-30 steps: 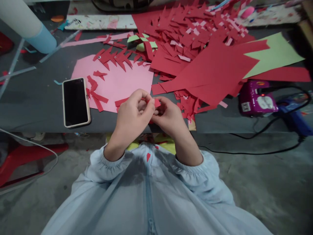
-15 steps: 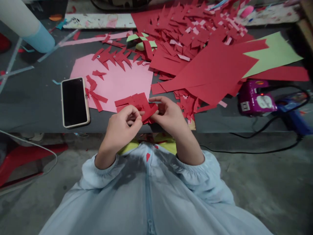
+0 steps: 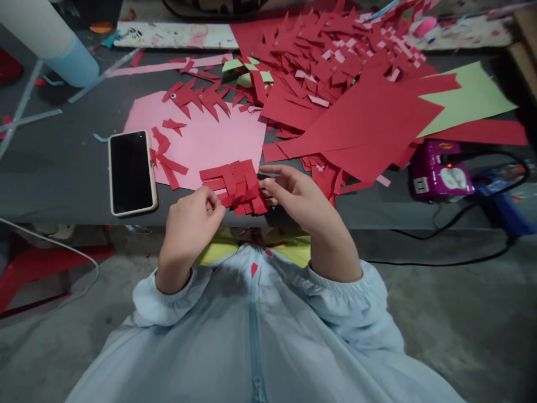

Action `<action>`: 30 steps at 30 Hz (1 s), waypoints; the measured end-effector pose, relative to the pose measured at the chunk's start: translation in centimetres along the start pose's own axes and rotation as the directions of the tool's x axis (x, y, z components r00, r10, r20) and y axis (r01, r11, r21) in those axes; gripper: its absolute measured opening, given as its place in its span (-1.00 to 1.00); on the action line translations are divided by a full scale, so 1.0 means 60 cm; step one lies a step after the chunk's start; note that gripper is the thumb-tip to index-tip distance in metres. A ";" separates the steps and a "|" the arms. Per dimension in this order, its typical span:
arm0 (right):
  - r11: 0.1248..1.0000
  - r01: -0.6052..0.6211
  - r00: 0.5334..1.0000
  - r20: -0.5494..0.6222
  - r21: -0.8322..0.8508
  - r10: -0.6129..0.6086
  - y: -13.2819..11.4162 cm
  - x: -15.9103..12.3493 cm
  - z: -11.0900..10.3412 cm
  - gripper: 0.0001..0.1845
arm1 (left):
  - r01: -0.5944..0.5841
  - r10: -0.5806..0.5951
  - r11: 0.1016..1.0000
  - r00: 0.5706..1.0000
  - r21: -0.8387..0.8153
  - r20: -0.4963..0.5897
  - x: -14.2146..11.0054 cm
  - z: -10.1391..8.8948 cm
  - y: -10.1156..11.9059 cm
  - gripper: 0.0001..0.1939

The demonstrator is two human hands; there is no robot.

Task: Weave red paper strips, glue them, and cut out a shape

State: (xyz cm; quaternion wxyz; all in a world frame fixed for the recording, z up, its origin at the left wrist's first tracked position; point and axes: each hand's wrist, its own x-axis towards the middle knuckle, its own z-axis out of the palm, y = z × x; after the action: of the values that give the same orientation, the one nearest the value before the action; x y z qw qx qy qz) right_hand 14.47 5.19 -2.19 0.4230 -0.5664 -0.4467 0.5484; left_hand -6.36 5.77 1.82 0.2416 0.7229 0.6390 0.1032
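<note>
A piece of woven red paper strips (image 3: 242, 184) lies at the table's front edge, partly over a pink sheet (image 3: 210, 134). At its lower left side is my left hand (image 3: 188, 226), thumb and forefinger pinched together; what they hold, if anything, is hidden. My right hand (image 3: 300, 198) is beside the weave's right edge with its fingers apart, the fingertips close to or touching the paper. Cut red fish-like shapes (image 3: 195, 101), one with a googly eye, rest on the pink sheet above. Loose red strips (image 3: 165, 159) lie left of the weave.
A phone (image 3: 132, 173) lies left of the pink sheet. Large red sheets (image 3: 361, 123), a pale green sheet (image 3: 474, 101) and a heap of red cut-outs (image 3: 310, 50) cover the back and right. A purple box (image 3: 438, 173) with a black cable sits at right, beside a blue glue gun (image 3: 505, 204).
My left hand has drawn back to the left and my right hand slightly to the right. The red strip raised between them now lies flat, leaving the weave uncovered.
</note>
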 end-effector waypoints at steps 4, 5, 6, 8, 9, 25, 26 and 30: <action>0.996 0.021 0.996 -0.088 -0.089 -0.029 0.002 0.003 0.015 -0.63 | 0.005 -0.006 1.000 0.999 0.028 0.033 0.002 -0.003 -0.003 -0.93; 0.993 0.026 0.994 -0.103 -0.118 -0.038 0.002 0.002 0.018 -0.63 | 0.008 -0.009 1.000 0.999 0.024 0.032 0.003 -0.003 -0.003 -0.93; 0.989 0.029 0.992 -0.115 -0.148 -0.046 0.002 0.002 0.021 -0.63 | 0.010 -0.011 1.000 1.000 0.022 0.027 0.003 -0.003 -0.004 -0.93; 0.975 0.035 0.989 -0.134 -0.221 -0.066 0.002 0.000 0.026 -0.63 | 0.023 -0.023 0.999 1.000 0.027 0.008 0.004 -0.002 -0.005 -0.92; 0.964 0.039 0.987 -0.140 -0.262 -0.078 0.002 0.000 0.027 -0.63 | 0.031 -0.031 0.999 1.000 0.039 0.001 0.004 -0.002 -0.006 -0.92; 0.864 0.048 0.971 -0.181 -0.501 -0.159 -0.007 -0.008 0.040 -0.67 | -0.408 0.444 0.895 0.852 0.181 -0.276 -0.030 0.028 -0.016 -0.76; 0.865 0.059 0.969 -0.181 -0.498 -0.170 -0.005 -0.008 0.040 -0.68 | -0.467 0.502 0.863 0.831 0.190 -0.239 -0.033 0.034 -0.017 -0.75; 0.874 0.098 0.961 -0.184 -0.476 -0.208 -0.002 -0.009 0.041 -0.70 | -0.547 0.581 0.805 0.805 0.232 -0.120 -0.039 0.050 -0.021 -0.74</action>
State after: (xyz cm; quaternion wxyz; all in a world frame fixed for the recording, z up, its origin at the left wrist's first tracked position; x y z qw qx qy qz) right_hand 12.03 4.65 -2.05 0.3670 -0.6729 -0.5560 0.3214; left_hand -6.47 2.94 -1.00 0.0706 0.8870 0.4206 0.1772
